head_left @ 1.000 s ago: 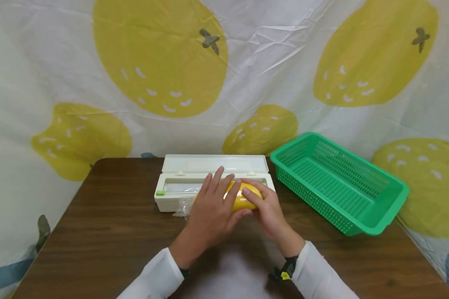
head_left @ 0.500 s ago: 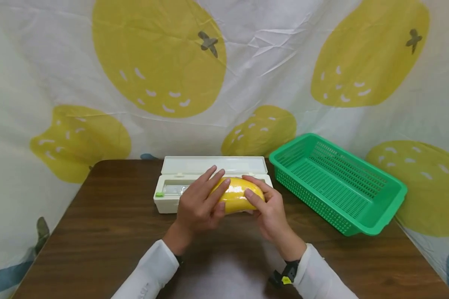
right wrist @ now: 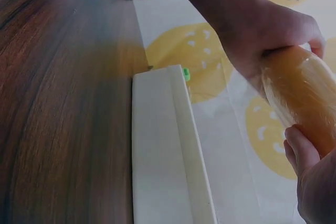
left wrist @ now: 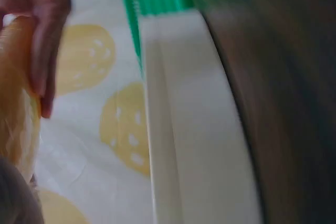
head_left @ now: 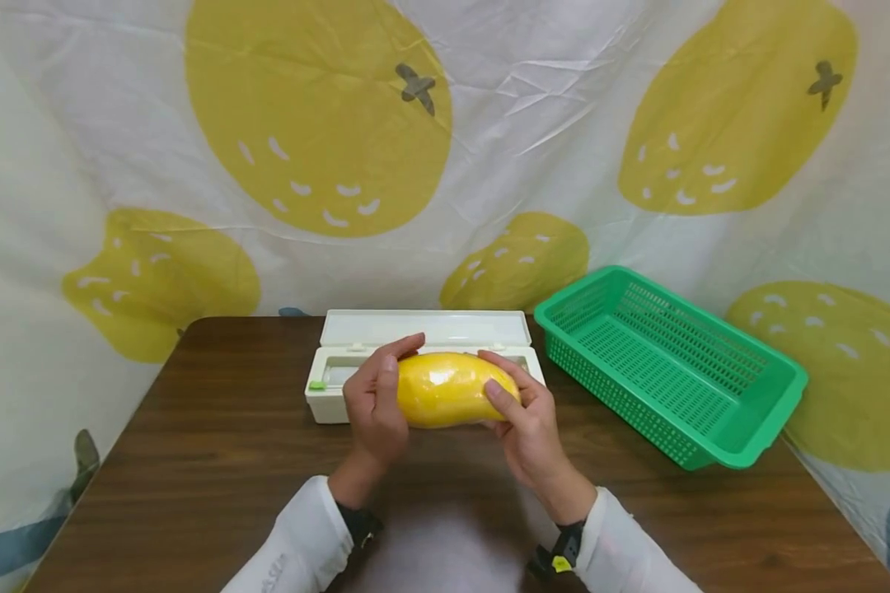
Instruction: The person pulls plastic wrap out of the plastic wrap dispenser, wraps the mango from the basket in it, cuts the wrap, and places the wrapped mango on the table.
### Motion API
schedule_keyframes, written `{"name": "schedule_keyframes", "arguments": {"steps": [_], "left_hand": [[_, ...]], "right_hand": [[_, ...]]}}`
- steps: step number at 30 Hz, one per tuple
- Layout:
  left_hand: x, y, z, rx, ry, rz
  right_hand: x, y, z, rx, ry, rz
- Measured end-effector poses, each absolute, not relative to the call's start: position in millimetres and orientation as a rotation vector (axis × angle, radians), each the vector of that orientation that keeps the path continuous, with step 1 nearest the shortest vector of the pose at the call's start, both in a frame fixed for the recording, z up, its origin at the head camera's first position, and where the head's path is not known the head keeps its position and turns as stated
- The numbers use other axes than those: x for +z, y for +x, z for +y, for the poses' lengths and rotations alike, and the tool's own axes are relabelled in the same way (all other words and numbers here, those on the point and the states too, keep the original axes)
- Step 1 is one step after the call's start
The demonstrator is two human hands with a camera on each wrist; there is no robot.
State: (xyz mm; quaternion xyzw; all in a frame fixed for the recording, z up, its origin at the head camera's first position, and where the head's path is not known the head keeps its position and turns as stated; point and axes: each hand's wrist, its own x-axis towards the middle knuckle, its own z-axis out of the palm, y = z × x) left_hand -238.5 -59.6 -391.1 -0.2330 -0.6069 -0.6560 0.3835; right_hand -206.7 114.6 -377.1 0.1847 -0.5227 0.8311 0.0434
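In the head view, a long, glossy yellow mango-like fruit (head_left: 445,390) lies level between the two hands, raised above the table. Clear film with creases covers it, plainest in the right wrist view, where the fruit (right wrist: 299,95) looks orange. My left hand (head_left: 377,412) holds its left end, thumb pointing up on the near side. The right hand (head_left: 528,424) grips the other end, its thumb across the front and fingers on the far side. Behind them stands a white cling film dispenser (head_left: 330,405), lid (head_left: 426,328) raised; hands and fruit hide much of it.
A green perforated plastic basket (head_left: 671,371) sits at the right back of the brown wooden table (head_left: 215,461). Close behind the table hangs a white cloth (head_left: 534,123) printed with yellow fruit. A small green tab (head_left: 316,385) is on the dispenser's left end.
My left hand has drawn back leftward from over the fruit and turned to hold its left end. More of the fruit shows. The loose film seen earlier beside the left hand is out of sight.
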Motion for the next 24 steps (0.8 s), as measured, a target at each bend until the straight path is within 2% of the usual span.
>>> {"name": "schedule_keyframes", "arguments": {"steps": [11,18,24], "left_hand": [[-372.6,-231.7,-57.8,-2.497,-0.192,-1.596],[-369.1,-229.9,-58.5,-2.453,-0.040,-1.591],[-367.1,-227.7,-57.4,-2.402,-0.022,-1.571]], "right_hand": [[-380.0,-207.7,113.6,2.585,0.613,-1.563],[-380.3,-207.5,110.0,2.628,0.711,-1.511],[-380.5,-206.5,109.2,2.661,0.768,-1.450]]}}
